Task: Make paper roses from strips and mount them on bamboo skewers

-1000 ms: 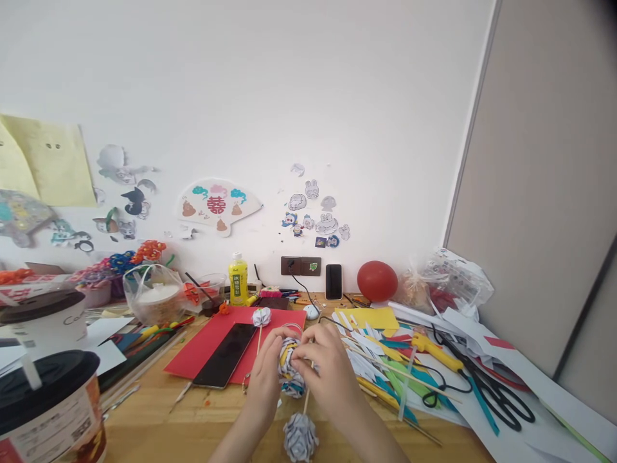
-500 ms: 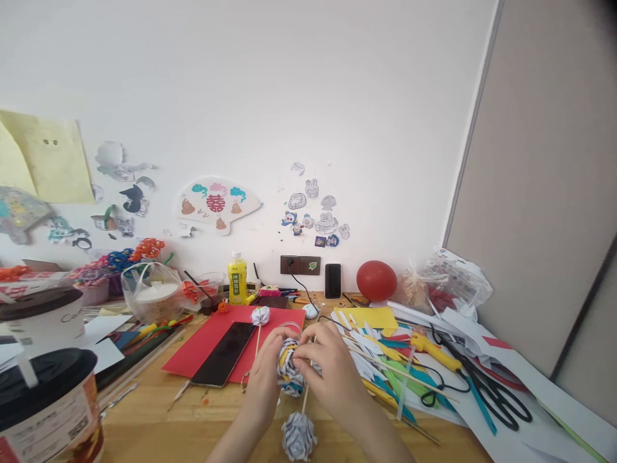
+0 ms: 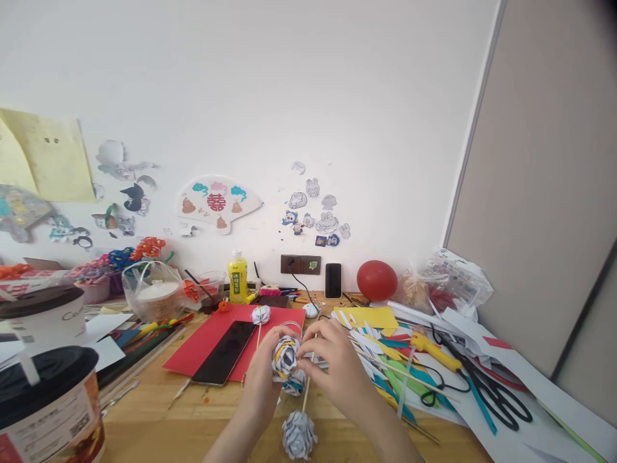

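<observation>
My left hand (image 3: pixel 263 379) is wrapped round the left side of a paper ball (image 3: pixel 285 357) made of white, grey and yellow strips. The fingertips of my right hand (image 3: pixel 332 360) pinch at the ball's right edge. Just below it shows a teal and white paper ball (image 3: pixel 294 383), partly hidden. Nearest the table's front lies a white paper ball (image 3: pixel 299 436) on a thin stick (image 3: pixel 307 393). Another small white paper flower (image 3: pixel 261 314) on a stick rests on the red sheet (image 3: pixel 193 350).
A black phone (image 3: pixel 224 354) lies on the red sheet. Paper strips, a yellow glue gun (image 3: pixel 436 351) and black scissors (image 3: pixel 501 392) are at the right. Lidded cups (image 3: pixel 51 405) stand at the left, a yellow bottle (image 3: pixel 238 278) and red balloon (image 3: pixel 376 280) at the back.
The yellow and white ball has turned and shifted slightly up and left, showing more of its face. My right hand's fingers have moved a little to the right and opened slightly.
</observation>
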Demonstrator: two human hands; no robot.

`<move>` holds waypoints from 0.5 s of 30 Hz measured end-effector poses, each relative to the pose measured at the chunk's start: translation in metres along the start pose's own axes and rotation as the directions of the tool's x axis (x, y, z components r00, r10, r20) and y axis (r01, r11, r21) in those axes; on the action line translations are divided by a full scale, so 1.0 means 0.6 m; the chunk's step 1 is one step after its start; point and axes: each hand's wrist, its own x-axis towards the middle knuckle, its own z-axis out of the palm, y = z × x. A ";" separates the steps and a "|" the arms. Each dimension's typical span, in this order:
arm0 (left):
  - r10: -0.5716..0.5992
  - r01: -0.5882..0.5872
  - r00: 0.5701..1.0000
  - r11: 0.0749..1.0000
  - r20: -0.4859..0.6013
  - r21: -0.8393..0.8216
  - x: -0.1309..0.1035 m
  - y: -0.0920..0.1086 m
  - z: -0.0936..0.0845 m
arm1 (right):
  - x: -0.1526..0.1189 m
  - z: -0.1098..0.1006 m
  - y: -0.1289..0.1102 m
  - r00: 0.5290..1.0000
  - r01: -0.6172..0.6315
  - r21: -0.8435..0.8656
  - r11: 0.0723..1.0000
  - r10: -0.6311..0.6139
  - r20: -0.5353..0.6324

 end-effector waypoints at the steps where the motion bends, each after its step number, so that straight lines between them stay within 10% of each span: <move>1: -0.001 0.001 1.000 1.000 0.001 0.002 -0.001 0.000 0.001 | 0.000 0.001 0.000 1.000 0.007 -0.009 1.000 -0.007 -0.006; 15: 0.072 -0.069 0.997 0.994 -0.032 0.080 -0.002 -0.003 0.002 | -0.006 0.007 -0.008 0.999 0.038 -0.072 0.997 -0.040 -0.030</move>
